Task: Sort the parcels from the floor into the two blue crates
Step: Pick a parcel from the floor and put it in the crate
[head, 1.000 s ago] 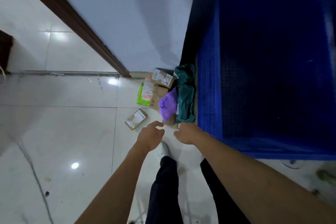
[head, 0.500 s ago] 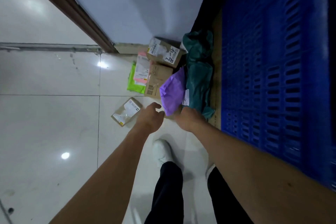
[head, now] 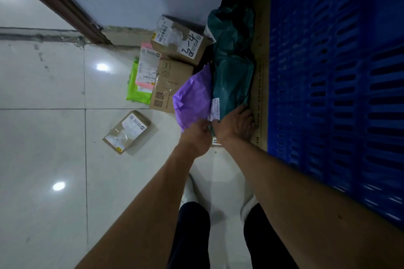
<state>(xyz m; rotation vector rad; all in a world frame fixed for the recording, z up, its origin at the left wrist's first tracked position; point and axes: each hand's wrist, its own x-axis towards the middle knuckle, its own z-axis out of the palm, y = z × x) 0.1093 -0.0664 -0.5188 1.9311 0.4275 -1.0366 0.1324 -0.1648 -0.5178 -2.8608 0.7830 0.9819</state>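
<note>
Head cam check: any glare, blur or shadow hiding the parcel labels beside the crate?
Head view: two light glare spots sit on bare floor tiles; the handwritten mark on the cardboard box by the wall is legible, its printed text too small; the blue crate smears with blur at lower right; deep shadow lies above the teal bag.
</note>
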